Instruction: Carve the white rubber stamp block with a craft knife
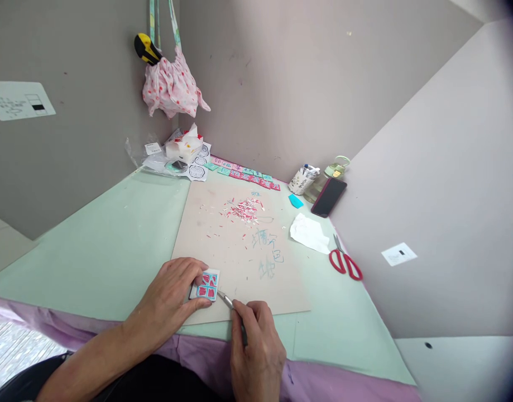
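A small square block (207, 286) with a red and blue carved pattern lies near the front edge of a beige board (231, 254). My left hand (172, 287) grips it from the left, thumb along its lower edge and fingers at its upper left corner. In my right hand (258, 346) is a craft knife (226, 300), held like a pen. Its blade tip points at the block's right side; whether it touches cannot be told. Red and white shavings (245, 210) are heaped farther back on the board, with loose bits scattered around.
Red-handled scissors (345, 265), a crumpled tissue (310, 233), a phone (329, 197), a pen cup (303, 180) and a bottle (317, 187) are at the right. Carved pink and green pieces (248, 176) line the back. Left of them are papers, a tissue pack (184, 146) and a hanging cloth bag (170, 86).
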`<state>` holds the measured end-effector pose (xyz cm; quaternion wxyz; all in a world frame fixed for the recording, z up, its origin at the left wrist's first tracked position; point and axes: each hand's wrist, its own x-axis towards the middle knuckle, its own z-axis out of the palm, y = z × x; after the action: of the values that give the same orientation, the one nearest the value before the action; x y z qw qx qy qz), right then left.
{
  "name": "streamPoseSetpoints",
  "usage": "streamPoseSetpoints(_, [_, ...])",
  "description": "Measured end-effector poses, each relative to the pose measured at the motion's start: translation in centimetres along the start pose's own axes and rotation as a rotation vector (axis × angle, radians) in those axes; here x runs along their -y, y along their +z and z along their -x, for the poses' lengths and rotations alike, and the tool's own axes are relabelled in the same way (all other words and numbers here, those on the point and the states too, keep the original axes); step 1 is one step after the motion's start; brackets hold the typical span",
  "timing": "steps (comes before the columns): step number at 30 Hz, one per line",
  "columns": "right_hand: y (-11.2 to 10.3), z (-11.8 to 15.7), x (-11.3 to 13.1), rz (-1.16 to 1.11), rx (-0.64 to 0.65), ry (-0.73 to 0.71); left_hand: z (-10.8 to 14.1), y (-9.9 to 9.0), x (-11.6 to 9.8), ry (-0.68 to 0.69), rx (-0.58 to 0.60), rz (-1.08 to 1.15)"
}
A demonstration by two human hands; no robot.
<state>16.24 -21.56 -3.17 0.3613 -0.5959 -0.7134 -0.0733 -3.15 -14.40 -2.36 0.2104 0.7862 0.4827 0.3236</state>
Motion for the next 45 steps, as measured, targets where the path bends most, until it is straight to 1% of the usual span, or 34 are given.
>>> streamPoseSetpoints(13, [0.2,-0.1,0.1,0.004,-0.038,0.0,-0.1,-0.1,-0.1,-0.009,0.004,0.018])
streamPoseSetpoints(20, [0.0,-0.5,0.2,0.036,-0.117,-0.075,0.2,-0.4,0.3,-0.018,0.009,0.067])
streamPoseSetpoints(23, [-0.1,-0.6,0.2,0.037,-0.115,-0.077,0.3,-0.6,0.4,-0.027,0.02,0.101])
streamPoseSetpoints(31, [0.3,-0.4,0.0,0.026,-0.061,-0.035,0.0,-0.3,0.3,-0.009,0.019,0.073])
streamPoseSetpoints(37, [0.5,-0.4,0.2,0.01,-0.075,-0.014,0.0,-0.4,0.3,0.015,0.011,0.065])
streamPoseSetpoints(41, [0.7,-0.7,-0.2,0.029,-0.098,0.011,0.1,-0.3,0.4,0.023,0.001,0.068])
streamPoseSetpoints(43, [0.5,-0.9,-0.6,-0.013,-0.094,0.043,0.2,0.0,0.5,0.022,-0.011,0.084])
streamPoseSetpoints(45, [0.2,-1.2,-1.0,-0.114,-0.054,0.112,0.4,0.2,0.6,0.018,-0.026,0.104])
